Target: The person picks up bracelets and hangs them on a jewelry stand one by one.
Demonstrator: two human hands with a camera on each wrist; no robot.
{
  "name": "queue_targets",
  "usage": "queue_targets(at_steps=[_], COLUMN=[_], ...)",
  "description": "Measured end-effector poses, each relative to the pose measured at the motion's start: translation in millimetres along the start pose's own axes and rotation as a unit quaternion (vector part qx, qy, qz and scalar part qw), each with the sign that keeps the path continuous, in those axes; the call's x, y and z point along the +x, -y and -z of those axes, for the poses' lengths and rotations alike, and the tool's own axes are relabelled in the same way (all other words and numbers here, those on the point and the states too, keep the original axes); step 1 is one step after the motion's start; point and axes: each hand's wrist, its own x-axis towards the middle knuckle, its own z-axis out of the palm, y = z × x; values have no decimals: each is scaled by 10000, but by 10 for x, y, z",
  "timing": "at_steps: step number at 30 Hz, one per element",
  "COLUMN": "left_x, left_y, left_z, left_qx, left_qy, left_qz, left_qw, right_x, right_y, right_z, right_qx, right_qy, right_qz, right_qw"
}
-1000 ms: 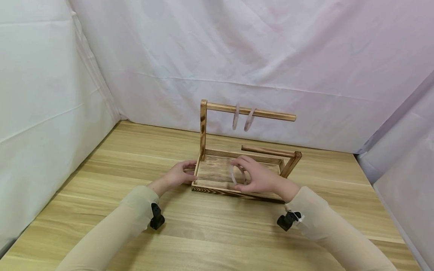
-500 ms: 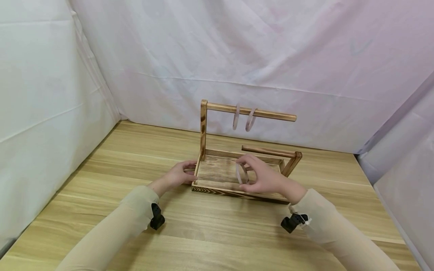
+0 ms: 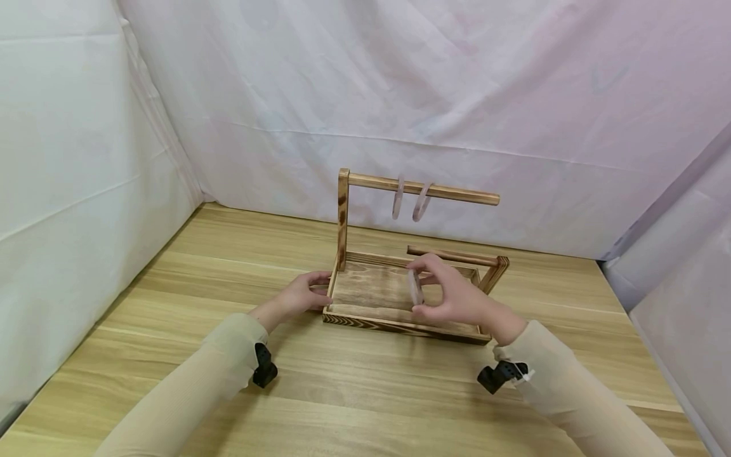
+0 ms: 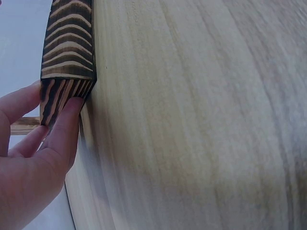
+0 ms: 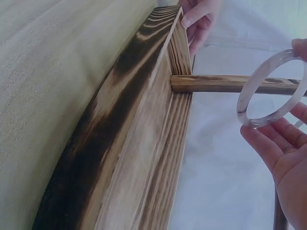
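Note:
My right hand (image 3: 457,298) pinches a pale, translucent bangle (image 3: 415,289) between thumb and fingertips, over the tray of a wooden bangle rack (image 3: 365,282). Seen from the right wrist, the bangle (image 5: 249,98) is a tilted ring, with the rack's bar (image 5: 216,83) behind it. Two more bangles (image 3: 398,198) hang on the upper bar (image 3: 457,192). At the tray's left end, my left hand (image 3: 297,294) holds the end wall, thumb toward the front and fingers farther back. In the left wrist view its fingers (image 4: 60,127) lie against the striped wood.
A lower bar (image 3: 451,255) reaches leftward from a slanted post (image 3: 492,276) at the rack's right, close behind my right hand. The upper bar's right end stands free. White cloth (image 3: 365,82) hangs behind and beside the wooden table (image 3: 354,393).
My right hand has moved a little to the right over the tray with the bangle, which has turned more edge-on to the head camera. The left hand and rack have stayed in place.

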Motion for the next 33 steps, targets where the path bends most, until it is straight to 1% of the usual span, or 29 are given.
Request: queue_targets(at_steps=[3,10,20,25,33], left_x=[0,-1,2,4,2], left_y=[0,5,20,14,9], left_z=[-1,-3,3,-1,-6], left_qx=[16,44,40,43,53], left_qy=[1,-15,-52,-104,-72], left_qz=[8,2,-34,6,19], left_qw=[10000,10000,10000,9999,10000], right_x=[-14,-50,-70,-73,-114], right_y=[29,67,63,38,36], right_z=[31,96,203,262,315], right_qx=[62,-167,171,366,598], right_qy=[-69,-337,-563,-746,-839], right_qz=[-23,-224,-129,77,175], right_qw=[10000,9990,9982,9965,9945])
